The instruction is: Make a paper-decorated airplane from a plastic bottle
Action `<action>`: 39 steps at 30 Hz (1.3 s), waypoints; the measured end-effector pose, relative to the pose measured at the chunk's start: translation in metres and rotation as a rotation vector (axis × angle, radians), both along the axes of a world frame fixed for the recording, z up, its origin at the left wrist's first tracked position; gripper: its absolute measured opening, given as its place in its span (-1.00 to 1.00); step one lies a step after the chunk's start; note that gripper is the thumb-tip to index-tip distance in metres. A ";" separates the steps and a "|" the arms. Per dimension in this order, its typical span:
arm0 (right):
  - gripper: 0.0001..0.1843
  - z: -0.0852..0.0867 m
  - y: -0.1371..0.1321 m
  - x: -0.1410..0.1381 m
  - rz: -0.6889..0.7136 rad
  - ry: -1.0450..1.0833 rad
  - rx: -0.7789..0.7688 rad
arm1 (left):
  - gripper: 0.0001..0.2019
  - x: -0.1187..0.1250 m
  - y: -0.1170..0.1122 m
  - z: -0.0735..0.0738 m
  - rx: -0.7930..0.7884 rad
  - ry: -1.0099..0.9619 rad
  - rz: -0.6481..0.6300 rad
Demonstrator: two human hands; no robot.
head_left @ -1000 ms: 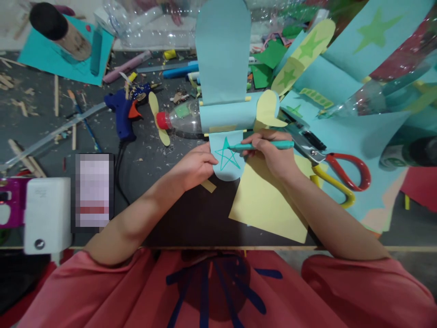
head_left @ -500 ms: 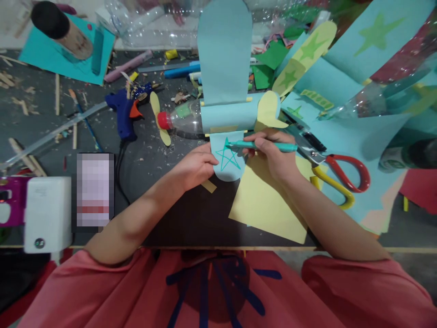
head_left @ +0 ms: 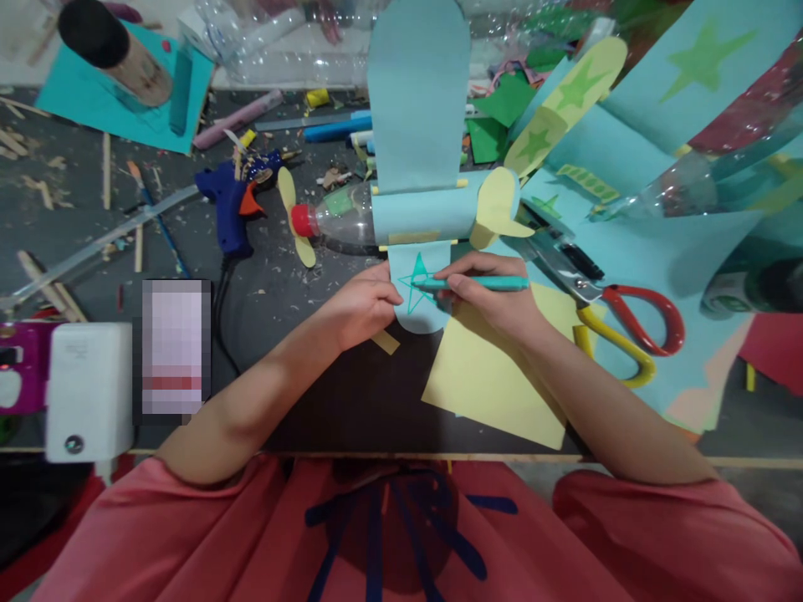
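A toy airplane made from a clear plastic bottle (head_left: 347, 216) lies across the table, wrapped in light blue paper, with a red cap (head_left: 304, 220) and a yellow paper propeller (head_left: 295, 217). Its far paper wing (head_left: 419, 100) reaches away from me; the near wing (head_left: 427, 320) points toward me and bears a green outlined star (head_left: 411, 288), its top point coloured in. My left hand (head_left: 367, 308) pinches the left edge of the near wing. In my right hand (head_left: 493, 293) is a teal marker pen (head_left: 495, 283), its tip on the star.
Right of my hand lie scissors (head_left: 640, 334) with red and yellow handles, yellow paper (head_left: 495, 385) and a second blue-paper bottle craft (head_left: 627, 142). To the left are a blue glue gun (head_left: 229, 201), a phone (head_left: 176, 347) and a white power bank (head_left: 89, 393).
My right hand has shifted slightly left and down with the marker pen. The star's top point is now filled with green. My left hand stays on the wing edge.
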State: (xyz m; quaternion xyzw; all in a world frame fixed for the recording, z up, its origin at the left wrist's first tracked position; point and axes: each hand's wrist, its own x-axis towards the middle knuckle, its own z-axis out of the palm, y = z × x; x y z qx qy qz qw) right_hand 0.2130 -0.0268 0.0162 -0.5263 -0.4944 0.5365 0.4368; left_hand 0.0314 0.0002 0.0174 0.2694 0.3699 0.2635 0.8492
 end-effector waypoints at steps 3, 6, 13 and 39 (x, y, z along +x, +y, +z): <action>-0.91 0.000 0.000 0.000 0.011 -0.004 0.006 | -0.57 0.000 0.000 0.000 0.007 0.000 -0.005; -0.93 0.001 0.000 0.000 -0.011 0.011 0.014 | -0.55 0.000 0.000 0.000 0.000 -0.004 -0.010; -0.87 0.001 -0.004 -0.002 -0.009 -0.031 0.090 | -0.52 0.001 0.000 0.002 -0.011 -0.030 -0.011; -0.89 0.000 -0.005 -0.005 -0.010 -0.089 0.095 | -0.63 0.001 0.001 0.002 -0.014 -0.020 -0.004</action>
